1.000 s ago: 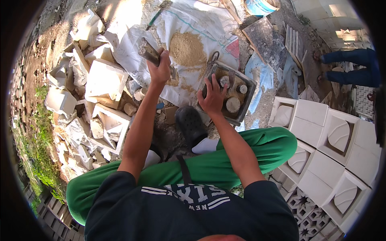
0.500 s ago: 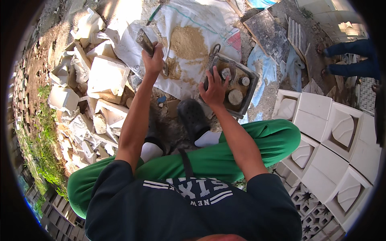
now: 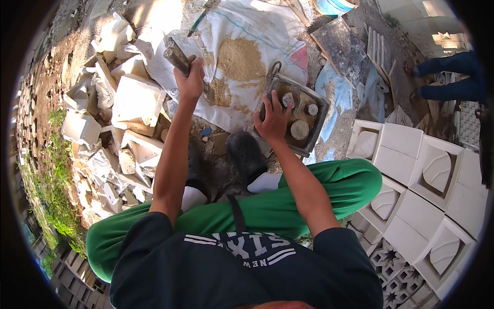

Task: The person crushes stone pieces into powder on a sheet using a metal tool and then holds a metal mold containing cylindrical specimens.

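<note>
My left hand [image 3: 189, 80] is closed around a thick, worn, bar-like tool [image 3: 176, 56], raised over the white sheet. Its heavy end points to the far left, and a shorter end shows past my fingers. My right hand [image 3: 274, 121] grips the left wall of a dark box-shaped mould [image 3: 320, 121], fingers hooked inward and thumb outside. A dark rounded piece [image 3: 263, 109] shows between thumb and fingers; its kind is unclear. Inside the mould lie a brownish layer, a pale round disc [image 3: 299, 130], a small cylinder [image 3: 311, 109] and a whitish lump [image 3: 287, 99].
Sand [image 3: 239, 59] lies on the white sheet [image 3: 216, 110] ahead. Broken pale blocks [image 3: 138, 100] pile up at left. White patterned blocks [image 3: 404, 139] stand at right. A dark board [image 3: 342, 46] and another person's legs [image 3: 447, 77] are at far right. My clogs [image 3: 247, 154] are near the mould.
My left hand has moved slightly left and nearer to me, bringing the bar-like tool with it. My right hand stays on the mould wall.
</note>
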The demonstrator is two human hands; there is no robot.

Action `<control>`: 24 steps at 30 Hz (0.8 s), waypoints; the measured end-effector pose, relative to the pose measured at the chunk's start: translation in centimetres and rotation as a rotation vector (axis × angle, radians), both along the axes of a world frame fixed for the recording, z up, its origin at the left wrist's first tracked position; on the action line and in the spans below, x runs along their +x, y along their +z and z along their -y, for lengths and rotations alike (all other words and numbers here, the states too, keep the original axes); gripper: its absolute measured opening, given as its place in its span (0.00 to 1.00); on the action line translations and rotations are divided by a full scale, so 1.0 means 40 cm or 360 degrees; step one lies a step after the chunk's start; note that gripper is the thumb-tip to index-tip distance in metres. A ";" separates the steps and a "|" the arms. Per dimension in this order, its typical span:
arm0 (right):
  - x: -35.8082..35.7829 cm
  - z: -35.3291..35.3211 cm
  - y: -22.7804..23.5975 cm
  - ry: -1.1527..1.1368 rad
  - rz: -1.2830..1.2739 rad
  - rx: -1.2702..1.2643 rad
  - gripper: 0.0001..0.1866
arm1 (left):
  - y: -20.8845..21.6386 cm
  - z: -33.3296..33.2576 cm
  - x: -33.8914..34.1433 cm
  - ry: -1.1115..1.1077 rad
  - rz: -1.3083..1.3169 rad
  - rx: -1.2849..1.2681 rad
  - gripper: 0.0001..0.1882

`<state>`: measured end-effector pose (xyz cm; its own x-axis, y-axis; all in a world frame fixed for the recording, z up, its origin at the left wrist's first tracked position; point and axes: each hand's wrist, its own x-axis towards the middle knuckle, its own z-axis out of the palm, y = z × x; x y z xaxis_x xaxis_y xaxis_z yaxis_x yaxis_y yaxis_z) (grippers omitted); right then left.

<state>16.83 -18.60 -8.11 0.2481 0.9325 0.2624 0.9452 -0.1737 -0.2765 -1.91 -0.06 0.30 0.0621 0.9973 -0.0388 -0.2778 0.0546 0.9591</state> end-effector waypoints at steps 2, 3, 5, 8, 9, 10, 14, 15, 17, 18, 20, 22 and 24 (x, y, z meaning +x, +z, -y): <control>0.001 -0.009 0.015 0.0001 0.0000 0.0001 0.28 | 0.077 0.008 -0.015 -0.0055 0.0046 0.0082 0.16; 0.000 -0.006 0.019 0.0007 0.0010 0.0015 0.28 | 0.112 0.015 -0.008 -0.0085 0.0097 0.0111 0.16; 0.002 -0.006 0.018 0.0008 0.0018 0.0005 0.28 | 0.083 0.017 -0.007 -0.0071 0.0146 0.0095 0.16; -0.009 -0.014 0.019 0.0023 0.0018 0.0015 0.28 | -0.040 0.019 -0.019 -0.0022 0.0225 0.0000 0.16; -0.009 -0.013 0.018 0.0024 0.0012 0.0019 0.28 | -0.056 0.021 -0.027 0.0010 0.0185 -0.0002 0.16; -0.006 -0.013 0.014 0.0023 0.0023 0.0029 0.28 | -0.042 0.016 -0.017 0.0037 0.0155 0.0002 0.16; 0.005 -0.012 0.008 -0.0002 0.0025 0.0029 0.27 | 0.044 0.018 -0.008 0.0058 0.0091 0.0077 0.16; 0.003 -0.003 0.009 0.0006 0.0036 0.0040 0.27 | 0.063 0.016 -0.006 0.0047 0.0017 0.0127 0.16; 0.005 -0.006 0.011 0.0012 0.0029 0.0040 0.28 | 0.046 0.016 -0.010 0.0048 -0.0027 0.0156 0.16; 0.003 -0.007 0.013 0.0014 0.0026 0.0041 0.28 | 0.028 0.016 -0.010 0.0045 -0.0067 0.0187 0.16; -0.009 -0.013 0.019 0.0029 0.0003 0.0026 0.28 | -0.044 0.015 -0.026 0.0042 -0.0008 0.0117 0.17; -0.009 -0.008 0.016 0.0021 0.0000 0.0005 0.28 | -0.044 0.016 -0.018 0.0082 -0.0086 0.0074 0.16; -0.009 -0.004 0.009 -0.0011 -0.0016 -0.0043 0.28 | -0.016 -0.004 -0.015 0.0046 -0.0096 0.0083 0.16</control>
